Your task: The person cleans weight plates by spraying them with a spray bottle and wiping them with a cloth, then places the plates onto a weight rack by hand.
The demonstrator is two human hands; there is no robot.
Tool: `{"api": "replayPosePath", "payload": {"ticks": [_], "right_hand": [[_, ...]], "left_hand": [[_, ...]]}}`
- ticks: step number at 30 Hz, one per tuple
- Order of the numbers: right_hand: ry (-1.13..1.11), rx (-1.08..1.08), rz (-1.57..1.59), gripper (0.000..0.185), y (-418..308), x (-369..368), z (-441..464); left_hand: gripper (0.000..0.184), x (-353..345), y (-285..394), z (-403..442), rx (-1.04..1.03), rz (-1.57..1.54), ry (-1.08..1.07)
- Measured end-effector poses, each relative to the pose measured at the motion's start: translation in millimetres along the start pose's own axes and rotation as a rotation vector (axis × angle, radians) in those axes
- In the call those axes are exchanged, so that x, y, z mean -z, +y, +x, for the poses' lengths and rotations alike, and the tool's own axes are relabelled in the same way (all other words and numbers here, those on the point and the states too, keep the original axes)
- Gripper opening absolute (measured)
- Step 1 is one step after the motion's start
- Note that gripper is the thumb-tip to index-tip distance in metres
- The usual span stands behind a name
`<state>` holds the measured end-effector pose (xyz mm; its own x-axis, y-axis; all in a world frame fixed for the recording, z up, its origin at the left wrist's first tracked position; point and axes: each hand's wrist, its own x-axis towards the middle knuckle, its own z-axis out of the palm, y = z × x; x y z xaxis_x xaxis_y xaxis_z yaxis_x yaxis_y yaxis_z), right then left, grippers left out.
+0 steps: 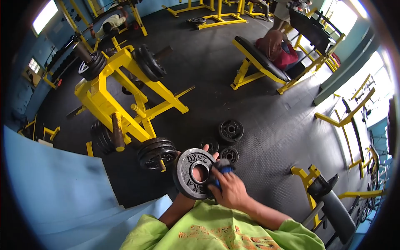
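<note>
A round metal weight plate [184, 171] marked 2.3 KG rests on my left hand [201, 171], tilted towards me. My left palm shows through its centre hole, and some fingertips stick out past the far rim. My right hand [230, 189] is closed around a small blue and dark thing that looks like a brush [225, 168], held against the plate's right side. Part of it is hidden under my fingers. On the floor just beyond lie a larger black plate [231, 130] and two smaller plates, one [229, 155] partly behind my right hand.
A yellow plate rack [106, 98] loaded with black plates stands ahead on the left; its nearest stack [156, 152] is close to my left hand. A person lies on a black bench [260, 58] at upper right. Another padded machine [333, 208] stands at lower right, a blue wall [50, 179] at left.
</note>
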<state>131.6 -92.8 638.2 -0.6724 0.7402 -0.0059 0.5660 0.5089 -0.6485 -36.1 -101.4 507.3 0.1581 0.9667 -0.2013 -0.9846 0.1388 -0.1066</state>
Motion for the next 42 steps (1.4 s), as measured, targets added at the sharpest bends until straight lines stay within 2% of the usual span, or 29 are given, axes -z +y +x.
{"api": "replayPosePath", "payload": {"ticks": [2,4,5,6,8,9,10,12,13,15,16,20,21,22,24,25,26,27,28,30,32,34,35,38,40,42], "right_hand": [[0.085,0.242,0.036,0.061,-12,-8,-16],[-0.068,0.386,0.156,0.066,-25,-9,-9],[-0.016,0.473,0.141,0.064,-29,-7,5],[0.037,0.561,0.125,0.063,-32,-1,23],[0.014,0.534,0.087,0.065,-38,10,48],[0.097,0.536,0.036,0.063,-37,12,59],[0.092,0.542,0.033,0.063,-30,13,69],[0.212,0.31,-0.123,0.056,-9,14,83],[0.207,0.317,-0.123,0.056,-2,15,79],[0.032,0.008,-0.016,0.057,9,13,63],[0.022,0.018,-0.02,0.057,11,7,53],[0.099,-0.172,0.184,0.051,5,-16,5],[0.073,-0.193,0.217,0.052,2,-18,-5],[0.065,-0.198,0.255,0.052,-5,-17,-14],[0.062,-0.062,0.267,0.055,-15,-17,-23],[-0.005,0.105,0.176,0.061,-18,-10,-24],[-0.072,0.272,0.083,0.067,-19,-4,-23],[0.046,0.353,-0.03,0.07,-21,-7,-22],[0.044,0.362,-0.038,0.07,-29,-4,-14],[0.273,0.633,-0.316,0.058,-54,7,14],[0.094,0.603,-0.211,0.038,-66,1,39],[0.135,0.674,-0.341,0.031,-69,-3,58],[0.111,0.639,-0.318,0.03,-74,0,68],[0.043,0.546,-0.272,0.029,-80,11,96],[0.029,0.293,-0.238,0.028,-68,8,121],[-0.148,-0.073,0.0,0.031,-49,18,142]], "left_hand": [[0.093,3,5,6,0.04,-0.103,-0.026],[0.095,-12,-3,-4,0.19,-0.062,-0.252],[0.098,-25,-4,1,0.27,-0.143,-0.245],[0.091,-40,-8,-1,0.288,-0.054,-0.203],[0.082,-54,-19,-2,0.273,0.221,-0.071],[0.075,-50,-27,-8,0.243,-0.051,-0.203],[0.075,-49,-27,-9,0.237,-0.053,-0.208],[0.076,-41,-21,-8,0.186,-0.055,-0.167],[0.076,-35,-17,-8,0.161,-0.056,-0.144],[0.076,-23,-7,-3,0.104,-0.063,-0.105],[0.076,-16,-2,-2,0.074,-0.069,-0.084],[0.077,-7,7,1,-0.043,-0.094,0.004],[0.077,-13,10,3,0.069,-0.2,-0.221],[0.077,-20,11,5,0.062,-0.204,-0.223],[0.074,-27,14,10,0.091,0.018,-0.142],[0.072,-33,12,17,0.137,-0.033,-0.331],[0.072,-42,0,15,0.093,-0.1,-0.374],[0.073,-43,-5,14,0.101,-0.171,-0.366],[0.075,-44,-6,14,0.106,-0.24,-0.36],[0.072,-48,-1,7,0.123,-0.115,-0.302],[0.085,-54,12,8,0.219,-0.026,-0.321],[0.084,-36,4,12,0.233,-0.153,-0.399],[0.084,-34,2,10,0.233,-0.152,-0.402],[0.083,-27,-8,-1,0.159,0.123,-0.32],[0.083,-25,-13,-7,0.11,0.306,-0.266],[0.082,-24,-15,-15,0.063,0.493,-0.203]]}}
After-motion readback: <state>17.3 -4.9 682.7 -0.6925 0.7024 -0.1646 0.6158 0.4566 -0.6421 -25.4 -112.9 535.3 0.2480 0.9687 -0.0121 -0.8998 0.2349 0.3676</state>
